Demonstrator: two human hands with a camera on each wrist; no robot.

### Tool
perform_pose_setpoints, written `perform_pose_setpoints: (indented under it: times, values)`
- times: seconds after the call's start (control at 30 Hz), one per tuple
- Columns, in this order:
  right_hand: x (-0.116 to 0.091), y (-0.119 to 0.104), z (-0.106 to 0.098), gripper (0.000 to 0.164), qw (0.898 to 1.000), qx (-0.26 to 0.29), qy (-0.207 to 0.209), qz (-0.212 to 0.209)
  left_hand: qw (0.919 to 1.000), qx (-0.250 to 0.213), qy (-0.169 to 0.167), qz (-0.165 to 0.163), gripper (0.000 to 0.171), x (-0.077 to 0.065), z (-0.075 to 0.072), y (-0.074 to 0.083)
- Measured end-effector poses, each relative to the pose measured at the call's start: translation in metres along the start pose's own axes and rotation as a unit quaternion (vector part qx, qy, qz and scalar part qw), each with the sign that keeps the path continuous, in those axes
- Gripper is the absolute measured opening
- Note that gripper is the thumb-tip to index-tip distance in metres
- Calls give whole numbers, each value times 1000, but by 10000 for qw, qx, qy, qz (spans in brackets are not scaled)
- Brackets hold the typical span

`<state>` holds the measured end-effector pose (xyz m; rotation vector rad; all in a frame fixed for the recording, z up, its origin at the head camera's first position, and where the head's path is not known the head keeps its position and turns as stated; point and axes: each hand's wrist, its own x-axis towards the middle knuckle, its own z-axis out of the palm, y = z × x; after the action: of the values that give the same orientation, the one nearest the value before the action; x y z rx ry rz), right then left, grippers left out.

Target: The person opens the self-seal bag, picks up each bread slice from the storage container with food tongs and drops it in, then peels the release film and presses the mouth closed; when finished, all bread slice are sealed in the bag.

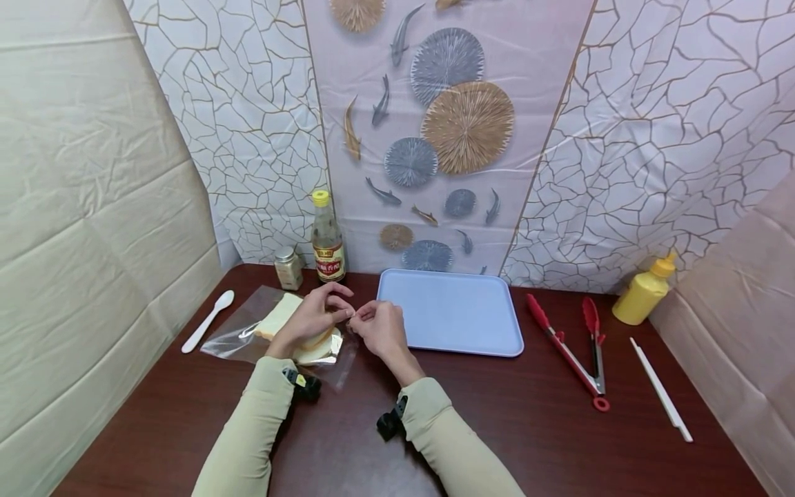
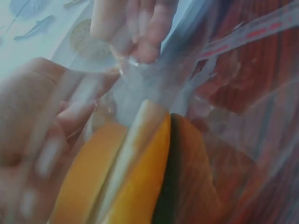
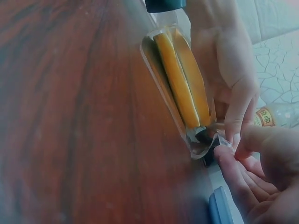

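Observation:
Slices of bread (image 1: 277,314) lie inside a clear plastic bag (image 1: 231,335) at the left of the table. My left hand (image 1: 313,317) reaches over the bread and pinches the bag's right end. Close beside it my right hand (image 1: 383,331) pinches the same end, the fingertips of both hands nearly meeting. In the right wrist view the brown crusts (image 3: 180,79) stand in the bag, with gathered plastic (image 3: 222,142) between the fingers. Through the film in the left wrist view, the bread (image 2: 140,172) shows below both hands.
A blue tray (image 1: 450,314) sits right of my hands. Behind them stand a sauce bottle (image 1: 328,241) and a small jar (image 1: 288,268). A white spoon (image 1: 208,322) lies far left. Red tongs (image 1: 574,359), a yellow squeeze bottle (image 1: 642,293) and white chopsticks (image 1: 661,390) are at the right.

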<state>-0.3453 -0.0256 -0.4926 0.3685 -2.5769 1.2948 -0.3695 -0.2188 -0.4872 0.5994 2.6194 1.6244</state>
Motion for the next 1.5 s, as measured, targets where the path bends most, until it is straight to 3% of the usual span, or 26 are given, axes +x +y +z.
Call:
perform_pose_setpoints:
  times: [0.1, 0.23, 0.33, 0.53, 0.7, 1.0, 1.5]
  values:
    - [0, 0, -2, 4, 9999, 10, 2, 108, 9997, 112, 212, -13, 37, 1, 4, 1]
    - [0, 1, -4, 7, 9996, 54, -66, 258, 9952, 336, 919, -59, 29, 3, 4, -3]
    - [0, 2, -5, 6, 9992, 280, -81, 258, 9923, 458, 1147, -100, 29, 3, 4, -6]
    - [2, 3, -6, 4, 9963, 856, 22, 120, 9952, 352, 898, -159, 39, 5, 5, -7]
    - [3, 3, -5, 6, 9959, 892, 104, 74, 9961, 19, 866, -193, 39, 6, 4, -9]
    - [2, 3, -3, 14, 9972, 737, -52, 70, 9987, -287, 377, -179, 36, 4, 3, -7]
    - [0, 2, -4, 6, 9996, 254, 27, 148, 9996, -180, 222, -74, 39, 2, 4, -7]
